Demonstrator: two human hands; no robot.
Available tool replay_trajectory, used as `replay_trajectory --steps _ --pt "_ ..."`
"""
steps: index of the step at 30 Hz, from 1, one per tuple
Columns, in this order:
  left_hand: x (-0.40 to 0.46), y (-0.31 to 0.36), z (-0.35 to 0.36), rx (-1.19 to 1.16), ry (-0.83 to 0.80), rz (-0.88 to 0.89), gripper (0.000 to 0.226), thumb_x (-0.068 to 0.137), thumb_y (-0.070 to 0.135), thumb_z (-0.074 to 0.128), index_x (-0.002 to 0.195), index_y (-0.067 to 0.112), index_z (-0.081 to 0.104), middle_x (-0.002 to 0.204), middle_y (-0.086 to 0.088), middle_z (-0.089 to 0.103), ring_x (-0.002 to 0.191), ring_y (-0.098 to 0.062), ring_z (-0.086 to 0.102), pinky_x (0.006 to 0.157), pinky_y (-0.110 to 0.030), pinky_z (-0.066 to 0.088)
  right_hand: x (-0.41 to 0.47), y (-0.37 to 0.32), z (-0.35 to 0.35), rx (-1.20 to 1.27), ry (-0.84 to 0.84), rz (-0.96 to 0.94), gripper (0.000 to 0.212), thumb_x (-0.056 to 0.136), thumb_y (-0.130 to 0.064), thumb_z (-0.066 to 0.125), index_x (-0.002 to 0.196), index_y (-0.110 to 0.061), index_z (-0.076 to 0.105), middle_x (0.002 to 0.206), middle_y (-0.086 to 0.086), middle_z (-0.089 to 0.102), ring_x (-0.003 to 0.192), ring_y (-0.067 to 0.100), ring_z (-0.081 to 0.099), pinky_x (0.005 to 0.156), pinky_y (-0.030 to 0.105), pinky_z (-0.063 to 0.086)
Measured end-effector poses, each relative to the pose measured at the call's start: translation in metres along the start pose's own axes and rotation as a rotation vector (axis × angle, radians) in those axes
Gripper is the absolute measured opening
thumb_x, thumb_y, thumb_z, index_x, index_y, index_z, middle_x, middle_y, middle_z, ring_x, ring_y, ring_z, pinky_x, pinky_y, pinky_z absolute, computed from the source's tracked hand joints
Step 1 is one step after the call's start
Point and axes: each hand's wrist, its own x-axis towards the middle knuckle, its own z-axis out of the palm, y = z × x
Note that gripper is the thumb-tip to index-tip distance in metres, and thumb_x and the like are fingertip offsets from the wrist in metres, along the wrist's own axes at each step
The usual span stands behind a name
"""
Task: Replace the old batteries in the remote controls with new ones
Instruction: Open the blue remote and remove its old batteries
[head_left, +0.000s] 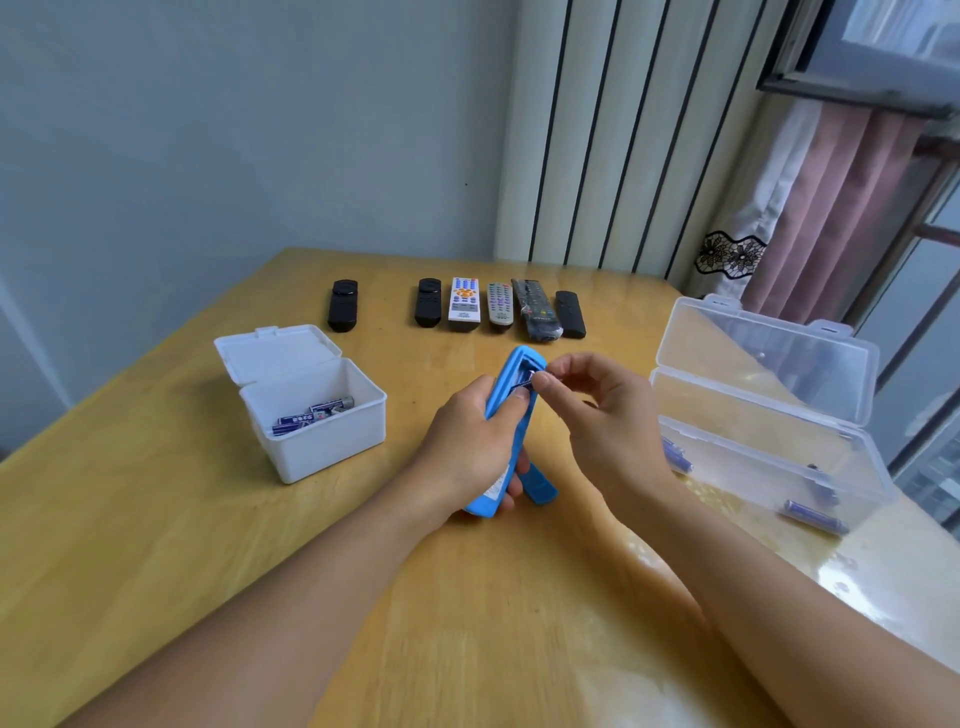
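Blue remote (506, 395) held tilted above table centre, battery bay open; left hand (470, 447) wrapped round its body
Right hand (597, 400) pinches battery (531, 379) at bay mouth; going in or out, cannot tell
Blue cover (540, 488) off, lying just beside remote
Six remotes (462, 306) lined at far edge, apparently still waiting
White box (311, 405) left, clear box (769, 441) right, both hold batteries; judged early-to-middle stage

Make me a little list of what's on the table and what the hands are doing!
left hand: holds the blue remote, back open
right hand: pinches a battery at the remote's slot
blue cover: lying on the table
white box: open, batteries inside
clear box: open, a few batteries inside
row of remotes: six, at the far edge
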Motion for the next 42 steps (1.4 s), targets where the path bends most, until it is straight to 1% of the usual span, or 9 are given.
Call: replay_trajectory --steps 6,11,15,18,21,24,27,32,42 --pt "0.005 0.002 -0.012 -0.246 -0.012 -0.124 0.031 0.106 0.041 0.044 0.111 0.013 0.055 0.069 -0.015 0.063 0.046 -0.024 0.060 0.046 -0.031 0.051 0.022 -0.029 0.010 0.182 -0.017 -0.038 0.005 0.089 -0.007 0.074 0.090 -0.008 0.069 0.076 0.004 0.073 0.065 0.012 0.067 0.063 0.027 0.056" --pt "0.003 0.006 -0.025 -0.337 0.023 -0.234 0.030 0.102 0.033 0.043 0.100 0.007 0.059 0.060 -0.010 0.066 0.045 -0.020 0.060 0.045 -0.025 0.049 0.050 -0.083 0.084 0.208 -0.497 0.085 0.008 0.085 0.002 0.075 0.090 0.004 0.069 0.078 0.018 0.068 0.060 0.019 0.065 0.061 0.023 0.059" --pt "0.000 0.005 -0.033 -0.287 0.036 -0.295 0.051 0.106 0.036 0.034 0.077 0.004 0.061 0.051 -0.007 0.064 0.047 -0.020 0.059 0.048 -0.026 0.049 0.059 -0.098 0.129 -0.118 -0.686 0.125 0.016 0.087 -0.003 0.075 0.097 0.009 0.071 0.075 0.018 0.070 0.048 0.013 0.064 0.051 0.019 0.055" --pt "0.000 0.005 -0.034 -0.284 0.020 -0.269 0.043 0.105 0.035 0.036 0.087 0.004 0.060 0.052 -0.007 0.065 0.045 -0.019 0.059 0.047 -0.025 0.051 0.060 -0.093 0.119 -0.372 -0.510 -0.090 0.017 0.086 -0.010 0.076 0.095 0.004 0.072 0.072 0.016 0.072 0.042 0.007 0.062 0.044 0.021 0.052" --pt "-0.001 0.004 -0.034 -0.369 -0.014 -0.250 0.038 0.103 0.038 0.039 0.101 0.006 0.059 0.063 -0.013 0.067 0.044 -0.023 0.058 0.045 -0.025 0.050 0.050 -0.075 0.067 -0.546 -0.250 -0.324 0.011 0.082 -0.017 0.077 0.090 -0.011 0.075 0.077 -0.003 0.070 0.062 0.002 0.062 0.062 0.015 0.053" --pt "-0.001 0.003 -0.030 -0.359 -0.087 -0.215 0.043 0.104 0.036 0.031 0.101 0.005 0.061 0.071 -0.019 0.068 0.049 -0.027 0.056 0.047 -0.027 0.049 0.029 -0.047 0.009 -0.600 -0.169 -0.322 0.019 0.080 -0.017 0.081 0.098 -0.022 0.075 0.090 -0.012 0.066 0.081 0.005 0.063 0.070 0.021 0.056" --pt "0.000 0.002 -0.022 -0.294 -0.116 -0.166 0.043 0.105 0.034 0.030 0.108 0.005 0.063 0.075 -0.019 0.069 0.051 -0.028 0.057 0.050 -0.030 0.050 0.015 -0.024 -0.023 -0.563 -0.123 -0.278 0.030 0.076 -0.017 0.084 0.104 -0.024 0.074 0.100 -0.013 0.068 0.083 0.007 0.064 0.070 0.013 0.054" --pt "-0.001 0.003 -0.010 -0.214 -0.085 -0.109 0.038 0.107 0.039 0.032 0.108 0.020 0.065 0.075 -0.014 0.071 0.056 -0.024 0.062 0.051 -0.031 0.051 0.014 -0.010 -0.031 -0.542 -0.141 -0.274 0.037 0.076 -0.022 0.086 0.109 -0.020 0.071 0.104 -0.009 0.072 0.088 0.008 0.067 0.070 0.033 0.061" --pt "0.001 0.000 -0.007 -0.074 -0.094 -0.035 0.036 0.108 0.037 0.031 0.103 0.020 0.063 0.078 -0.015 0.069 0.060 -0.027 0.061 0.052 -0.034 0.051 0.011 -0.014 -0.029 -0.612 -0.171 -0.321 0.042 0.074 -0.044 0.084 0.106 -0.026 0.066 0.103 -0.011 0.068 0.096 0.009 0.064 0.074 0.035 0.059"
